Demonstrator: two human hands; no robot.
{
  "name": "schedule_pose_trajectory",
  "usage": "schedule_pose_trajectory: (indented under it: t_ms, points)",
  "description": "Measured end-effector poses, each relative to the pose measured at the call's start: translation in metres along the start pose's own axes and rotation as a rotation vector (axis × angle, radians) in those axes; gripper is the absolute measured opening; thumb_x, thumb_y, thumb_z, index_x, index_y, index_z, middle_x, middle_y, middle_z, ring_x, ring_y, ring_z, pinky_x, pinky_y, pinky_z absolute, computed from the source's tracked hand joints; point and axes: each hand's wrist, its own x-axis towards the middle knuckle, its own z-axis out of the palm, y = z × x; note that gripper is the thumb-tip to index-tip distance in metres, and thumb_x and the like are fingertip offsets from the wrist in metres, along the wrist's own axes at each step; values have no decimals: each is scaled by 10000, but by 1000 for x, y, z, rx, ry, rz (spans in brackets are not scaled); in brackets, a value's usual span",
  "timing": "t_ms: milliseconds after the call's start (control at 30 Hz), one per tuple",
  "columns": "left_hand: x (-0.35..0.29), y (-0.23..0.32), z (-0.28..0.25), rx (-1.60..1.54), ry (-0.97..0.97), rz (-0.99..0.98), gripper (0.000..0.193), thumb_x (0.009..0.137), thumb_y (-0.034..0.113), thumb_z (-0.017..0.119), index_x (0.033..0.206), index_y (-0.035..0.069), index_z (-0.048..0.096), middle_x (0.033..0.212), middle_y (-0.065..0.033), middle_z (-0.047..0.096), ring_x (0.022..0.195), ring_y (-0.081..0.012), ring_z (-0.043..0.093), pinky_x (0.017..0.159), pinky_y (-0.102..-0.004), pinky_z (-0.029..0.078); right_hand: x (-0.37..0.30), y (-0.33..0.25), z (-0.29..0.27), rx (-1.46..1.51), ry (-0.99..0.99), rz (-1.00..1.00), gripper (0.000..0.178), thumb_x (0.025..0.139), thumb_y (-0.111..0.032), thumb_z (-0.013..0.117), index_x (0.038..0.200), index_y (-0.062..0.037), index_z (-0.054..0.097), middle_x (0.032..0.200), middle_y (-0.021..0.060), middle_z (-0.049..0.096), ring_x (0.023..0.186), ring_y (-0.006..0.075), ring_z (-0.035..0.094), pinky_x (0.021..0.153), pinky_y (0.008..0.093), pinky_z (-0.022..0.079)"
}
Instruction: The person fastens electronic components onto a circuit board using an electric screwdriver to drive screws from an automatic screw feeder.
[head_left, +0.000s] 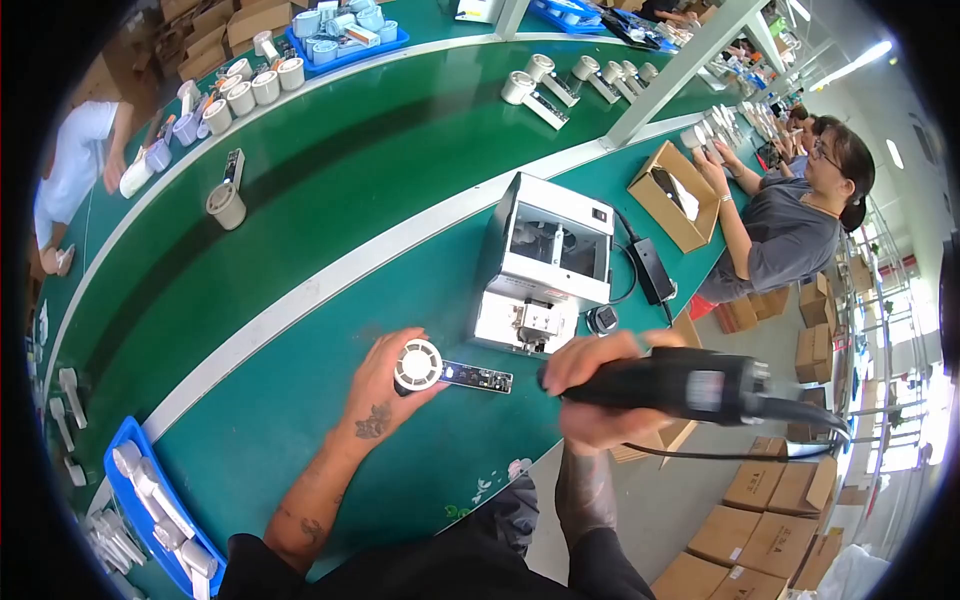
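Observation:
My left hand [372,388] is wrapped round a white round fan housing [418,364] with a spoked grille facing up. A narrow dark circuit board [480,377] sticks out from the housing to the right, lying over the green bench. In my right hand [606,424] is a black electric screwdriver [665,384], held roughly level with its tip pointing left toward the board, apart from it. A cable leaves its rear end. Slight motion blur covers this hand and tool. Just beyond, a white screw feeder [540,262] with a clear window stands on the bench.
A black power adapter [650,270] and an open carton [676,196] sit right of the feeder. Similar housings [226,204] stand on the green conveyor [400,150]. A blue tray [128,432] of white parts lies left. A co-worker [800,205] stands at right; cartons [750,515] cover floor.

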Motion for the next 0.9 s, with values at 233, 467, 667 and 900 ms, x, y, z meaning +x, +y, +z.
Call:
schedule_pose_trajectory:
  t_ms: [233, 467, 667, 900]
  points:
    - [-19, 10, 8, -57, 16, -11, 738, 731, 82, 911, 1366, 45, 535, 1264, -136, 655, 1139, -292, 650, 985, -379, 526, 31, -1, 4, -270, 47, -38, 873, 935, -737, 558, 1304, 23, 341, 638, 98, 514, 436, 186, 509, 413, 299, 431]
    - [-12, 4, 6, -33, 34, 22, 734, 736, 80, 908, 1367, 46, 535, 1264, -139, 653, 1138, -295, 648, 988, -383, 525, -2, -2, -1, -165, 61, 11, 815, 982, -689, 517, 1348, 12, 317, 618, 109, 490, 426, 201, 515, 408, 325, 460]
    - [-5, 0, 2, -6, 32, 56, 747, 739, 81, 906, 1379, 44, 523, 1269, -144, 650, 1143, -302, 645, 997, -391, 518, 4, 15, -4, -104, 123, 7, 803, 991, -683, 502, 1345, 13, 314, 621, 111, 490, 422, 202, 516, 404, 322, 455]
    - [-3, -1, 1, -20, 24, 39, 731, 740, 80, 905, 1368, 45, 531, 1269, -145, 650, 1145, -304, 644, 999, -389, 516, 1, 23, -2, -20, 165, 44, 814, 968, -658, 585, 1296, 56, 375, 648, 115, 539, 466, 175, 532, 434, 298, 456]
